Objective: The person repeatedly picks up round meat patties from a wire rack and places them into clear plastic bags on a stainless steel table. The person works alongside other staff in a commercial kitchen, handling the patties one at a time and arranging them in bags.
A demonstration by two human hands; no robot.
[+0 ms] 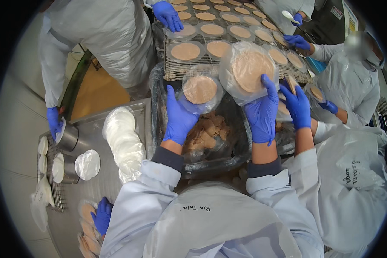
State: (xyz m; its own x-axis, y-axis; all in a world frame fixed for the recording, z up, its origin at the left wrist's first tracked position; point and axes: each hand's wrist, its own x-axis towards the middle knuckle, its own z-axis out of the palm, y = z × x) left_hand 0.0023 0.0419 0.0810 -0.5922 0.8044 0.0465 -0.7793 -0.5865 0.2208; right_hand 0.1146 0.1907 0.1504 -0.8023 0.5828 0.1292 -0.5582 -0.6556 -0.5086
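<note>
My left hand [178,118], in a blue glove, grips the lower left edge of a round, pale pink patty [200,89] on a clear film sheet. My right hand [261,116], gloved alike, holds a second patty [250,69] on a wider film sheet, its thumb lying on the face. Both patties are tilted up over a plastic-lined bin [217,165]. Loose pink meat scraps [206,131] lie heaped in that bin. Just beyond my hands, a wire-mesh conveyor [173,71] carries rows of similar patties on round sheets.
Close on my right, a co-worker's gloved hand [297,105] holds a patty edge-on. Another co-worker's hand [167,16] touches the belt's left side. A steel table [116,189] at left bears stacked white discs [124,144], metal cylinders [67,136] and patties near another hand [102,215].
</note>
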